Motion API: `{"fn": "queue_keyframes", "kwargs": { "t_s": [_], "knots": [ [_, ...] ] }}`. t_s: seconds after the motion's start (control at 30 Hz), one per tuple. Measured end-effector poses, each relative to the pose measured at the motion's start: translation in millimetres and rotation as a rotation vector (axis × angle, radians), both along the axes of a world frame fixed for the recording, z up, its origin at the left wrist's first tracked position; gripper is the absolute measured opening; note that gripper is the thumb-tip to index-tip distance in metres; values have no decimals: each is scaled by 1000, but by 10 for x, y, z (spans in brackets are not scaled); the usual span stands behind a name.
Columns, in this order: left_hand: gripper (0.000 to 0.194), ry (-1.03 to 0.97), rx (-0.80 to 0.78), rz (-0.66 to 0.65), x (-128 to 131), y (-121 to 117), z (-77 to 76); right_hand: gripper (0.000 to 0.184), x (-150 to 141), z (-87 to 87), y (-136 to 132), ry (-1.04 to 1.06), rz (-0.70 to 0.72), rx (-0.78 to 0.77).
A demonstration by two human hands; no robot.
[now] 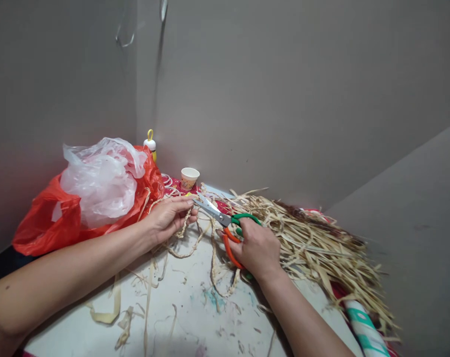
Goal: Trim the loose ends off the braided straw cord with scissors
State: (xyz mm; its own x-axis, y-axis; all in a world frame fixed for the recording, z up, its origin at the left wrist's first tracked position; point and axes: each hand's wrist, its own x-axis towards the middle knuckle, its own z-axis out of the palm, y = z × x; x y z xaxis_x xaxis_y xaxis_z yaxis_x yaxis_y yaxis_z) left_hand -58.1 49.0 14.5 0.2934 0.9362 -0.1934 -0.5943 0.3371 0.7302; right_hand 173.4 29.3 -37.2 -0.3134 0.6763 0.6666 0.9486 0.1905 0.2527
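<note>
My right hand [257, 246] grips a pair of scissors [218, 214] with one green and one orange handle; the blades part slightly and point left. At their tips, my left hand [173, 218] pinches a thin braided straw cord [186, 223] between thumb and fingers. More of this cord loops down onto the white table [195, 317] between my hands. Exactly what lies between the blades is too small to make out.
A big heap of dry straw strips [314, 238] covers the right side. Red and clear plastic bags [101, 183] sit at the left. Behind stand a paper cup [189, 178] and a yellow-topped bottle [150, 145]. A green-and-white roll [364, 327] lies front right; scraps litter the table.
</note>
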Motion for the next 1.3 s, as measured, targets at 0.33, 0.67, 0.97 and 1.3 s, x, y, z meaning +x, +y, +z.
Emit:
{"fn": "queue_keyframes", "kwargs": {
  "t_s": [0.33,0.67,0.97,1.3],
  "knots": [
    [13,1,-16,22,0,31,-23,38,-14,-42,-18,23,18,49],
    [14,7,-18,23,4,25,-28,41,0,-49,-8,31,23,31],
    [15,57,35,22,14,23,-37,41,-22,-64,1,505,26,-118],
    [15,267,233,-254,139,-279,-62,41,-478,420,-261,1633,499,-691]
  ]
}}
